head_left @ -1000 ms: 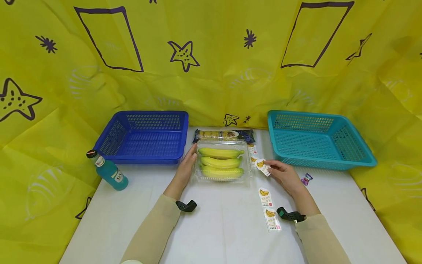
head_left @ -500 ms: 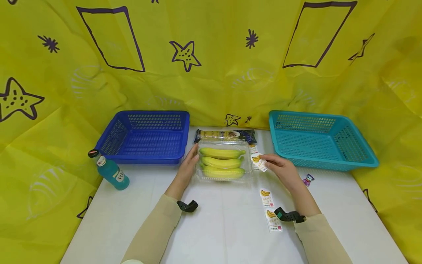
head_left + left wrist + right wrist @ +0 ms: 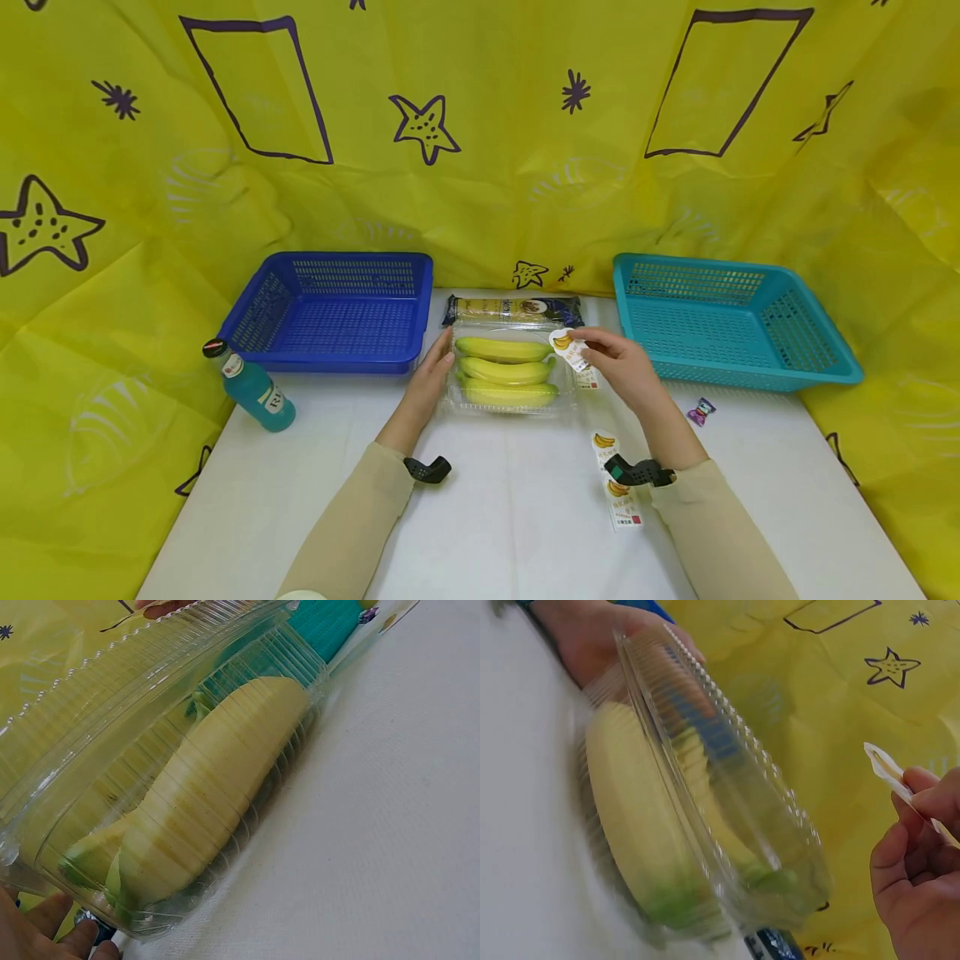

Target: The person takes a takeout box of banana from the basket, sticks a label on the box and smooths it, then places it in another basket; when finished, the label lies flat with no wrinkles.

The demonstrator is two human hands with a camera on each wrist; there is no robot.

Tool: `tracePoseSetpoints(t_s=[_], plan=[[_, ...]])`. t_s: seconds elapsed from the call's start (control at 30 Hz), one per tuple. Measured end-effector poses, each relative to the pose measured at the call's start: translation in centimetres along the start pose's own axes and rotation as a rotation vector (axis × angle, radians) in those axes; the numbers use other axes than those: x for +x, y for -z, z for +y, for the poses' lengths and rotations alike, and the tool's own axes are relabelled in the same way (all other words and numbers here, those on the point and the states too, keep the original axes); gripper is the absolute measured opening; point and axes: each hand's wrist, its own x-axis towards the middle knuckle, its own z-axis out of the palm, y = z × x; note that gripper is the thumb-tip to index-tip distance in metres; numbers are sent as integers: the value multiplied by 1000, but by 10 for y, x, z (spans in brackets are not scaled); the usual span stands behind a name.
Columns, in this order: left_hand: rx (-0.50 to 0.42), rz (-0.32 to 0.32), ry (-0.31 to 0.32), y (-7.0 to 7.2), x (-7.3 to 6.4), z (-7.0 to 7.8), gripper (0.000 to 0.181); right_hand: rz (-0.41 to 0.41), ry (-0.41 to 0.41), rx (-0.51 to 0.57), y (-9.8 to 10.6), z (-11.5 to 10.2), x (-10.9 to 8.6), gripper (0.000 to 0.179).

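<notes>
A clear plastic clamshell box (image 3: 566, 400) with three bananas (image 3: 506, 371) inside stands on the table. My left hand (image 3: 427, 379) rests against its left side, fingers extended along the wall. Between thumb and fingers my right hand (image 3: 618, 367) pinches a white banana label (image 3: 568, 348), held over the box's right upper corner. In the right wrist view the label (image 3: 889, 772) appears nearly edge-on above the lid, apart from it. More banana labels (image 3: 622, 502) lie on the table under the right wrist, and another label (image 3: 587, 380) shows beside the box.
Behind the box lies a packet of noodles (image 3: 510, 311). A blue basket (image 3: 352, 367) stands at the back left, a teal basket (image 3: 735, 379) at the back right. A bottle of blue drink (image 3: 258, 396) tilts in view at left; a small purple wrapped candy (image 3: 701, 411) lies at right.
My right hand has carried the label leftward and away from me, from beside the box to over its right upper corner. The left hand and the box have stayed put.
</notes>
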Motion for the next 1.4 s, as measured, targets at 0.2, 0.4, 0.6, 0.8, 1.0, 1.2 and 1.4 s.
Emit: tracePoseSetpoints(t_s=[0.2,0.4,0.6,0.8,1.0,1.2,1.4], plan=[[5,-15,-1,-3,-10,21,57,-17,17,10,-13,-11,9,34],[-20,-9,-11,-4,-15,27,57,-38,19,5,-23,-17,17,37],[-1,-6,-5,-4,-15,25,57,-56,-6,-10,-34,-20,22,38],[12,-14,16,-1,-7,12,57,-82,-41,-31,-43,-22,26,36],[-9,3,-5,1,1,-4,58,-104,-83,14,-51,-23,30,35],[-15,23,-24,0,2,-9,60,-111,-126,17,-55,-23,32,34],[-13,28,-38,0,2,-11,62,-67,-210,-31,-59,-30,36,31]])
